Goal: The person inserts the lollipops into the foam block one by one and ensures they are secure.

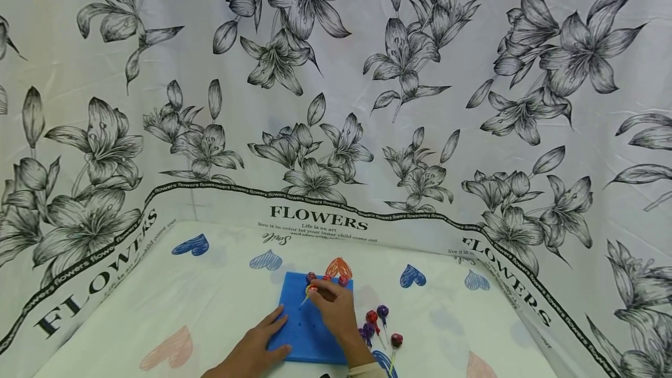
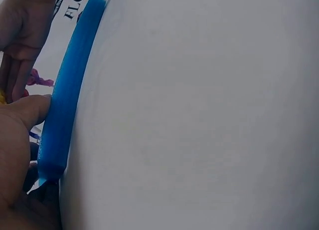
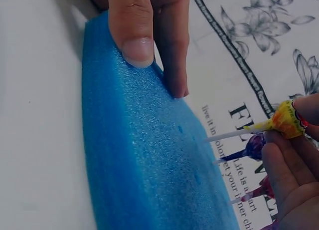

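Observation:
A blue foam block [image 1: 312,346] with small holes lies flat on the cloth in the head view. My left hand [image 1: 257,343] rests on its left side, thumb and fingers spread against it. Above the block, my right hand [image 1: 336,311] pinches a yellow-wrapped lollipop [image 3: 286,121] by its head, stick toward the foam. Whether the stick's tip has entered a hole, I cannot tell. Behind it, a purple lollipop [image 3: 256,146] and a red lollipop [image 3: 263,190] stand with sticks in the block's far part, partly covered by the right hand.
Several loose lollipops [image 1: 371,316] lie on the cloth right of the block, near the right wrist. White cloth [image 1: 226,290] with printed hearts covers the surface. A flower-printed curtain [image 1: 336,74] rises behind and at both sides.

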{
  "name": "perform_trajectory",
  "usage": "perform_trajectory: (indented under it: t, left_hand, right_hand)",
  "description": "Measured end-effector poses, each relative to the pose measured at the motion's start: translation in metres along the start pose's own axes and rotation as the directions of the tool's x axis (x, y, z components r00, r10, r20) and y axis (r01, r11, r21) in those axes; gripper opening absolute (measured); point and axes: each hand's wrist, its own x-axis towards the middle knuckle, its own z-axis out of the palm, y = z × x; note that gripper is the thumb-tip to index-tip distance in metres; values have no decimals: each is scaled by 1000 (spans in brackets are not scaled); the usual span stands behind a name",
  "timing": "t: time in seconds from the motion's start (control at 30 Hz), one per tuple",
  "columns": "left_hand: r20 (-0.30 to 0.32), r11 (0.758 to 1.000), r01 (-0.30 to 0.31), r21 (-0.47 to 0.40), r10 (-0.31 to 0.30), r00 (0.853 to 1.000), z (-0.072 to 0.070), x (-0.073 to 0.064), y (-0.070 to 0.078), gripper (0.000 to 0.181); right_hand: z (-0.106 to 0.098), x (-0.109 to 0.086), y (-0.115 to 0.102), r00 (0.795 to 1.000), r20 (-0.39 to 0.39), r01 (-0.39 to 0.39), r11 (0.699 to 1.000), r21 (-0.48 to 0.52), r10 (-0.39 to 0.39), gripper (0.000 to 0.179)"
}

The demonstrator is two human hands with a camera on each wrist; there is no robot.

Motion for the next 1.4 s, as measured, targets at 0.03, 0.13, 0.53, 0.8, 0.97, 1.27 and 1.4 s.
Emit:
perform_trajectory:
  t: [0.03, 0.13, 0.53, 0.8, 0.97, 1.27, 1.4]
  left_hand:
    - [1, 1000, 3, 0, -3, 1000, 0, 0, 0, 77]
    - [2, 1000, 11, 7, -11, 1000, 0, 0, 0, 77]
    - [-16, 1000, 6, 11, -6, 1000, 1, 1, 1, 78]
    - [-4, 999, 36, 18, -36, 999, 2, 3, -1, 77]
    - [-6, 1000, 24, 12, -24, 1000, 0, 2, 1, 76]
    - [-9, 1000, -6, 10, 6, 1000, 1, -1, -1, 77]
    - [-5, 1000, 17, 13, -17, 1000, 0, 1, 0, 78]
  right_hand:
    - [1, 0, 1, 1000, 2, -1, 1000, 1, 1, 27]
    - [3, -1, 0, 1000, 10, 1, 1000, -1, -1, 25]
    - [3, -12, -46, 998, 56, -4, 999, -34, 6, 21]
    - [8, -10, -27, 998, 56, 8, 997, -75, -4, 18]
    - [12, -4, -4, 998, 67, 20, 994, -110, -12, 22]
    - [13, -5, -2, 995, 91, -21, 981, -194, 40, 27]
    - [12, -4, -6, 995, 91, -22, 985, -173, 38, 28]
